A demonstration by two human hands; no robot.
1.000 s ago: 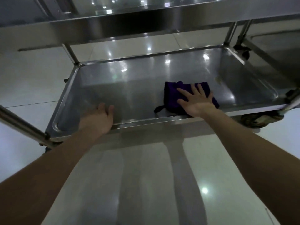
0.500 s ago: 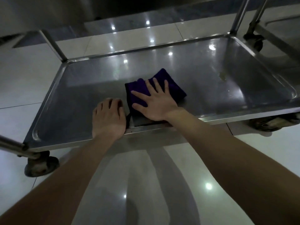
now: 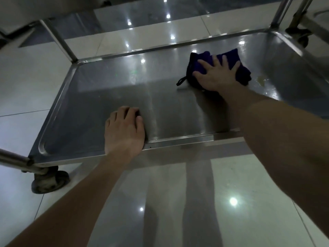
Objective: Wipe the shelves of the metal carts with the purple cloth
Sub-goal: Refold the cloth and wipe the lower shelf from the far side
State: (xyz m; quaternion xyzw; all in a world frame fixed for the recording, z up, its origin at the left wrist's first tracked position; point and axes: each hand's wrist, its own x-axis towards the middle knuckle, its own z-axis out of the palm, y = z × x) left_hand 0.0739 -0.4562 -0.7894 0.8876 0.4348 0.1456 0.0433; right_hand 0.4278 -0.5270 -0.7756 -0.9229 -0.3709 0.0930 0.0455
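Note:
The bottom shelf (image 3: pixel 99 97) of a metal cart lies in front of me, a shallow steel tray with a raised rim. A folded purple cloth (image 3: pixel 204 60) lies on its far right part. My right hand (image 3: pixel 216 73) presses flat on the cloth with straight, spread fingers. My left hand (image 3: pixel 124 131) rests on the shelf's near rim, left of centre, its fingers bent over the edge onto the tray. A yellowish wet smear (image 3: pixel 260 79) sits just right of the cloth.
Cart posts rise at the far left corner (image 3: pixel 58 38) and far right corner (image 3: pixel 280 13). A caster wheel (image 3: pixel 49 181) stands under the near left corner. A second cart (image 3: pixel 316 16) stands at the far right. Glossy tiled floor surrounds the cart.
My right hand has slid the cloth from the shelf's near middle to its far right. My left hand stays on the near rim. My view has dropped further below the upper shelf.

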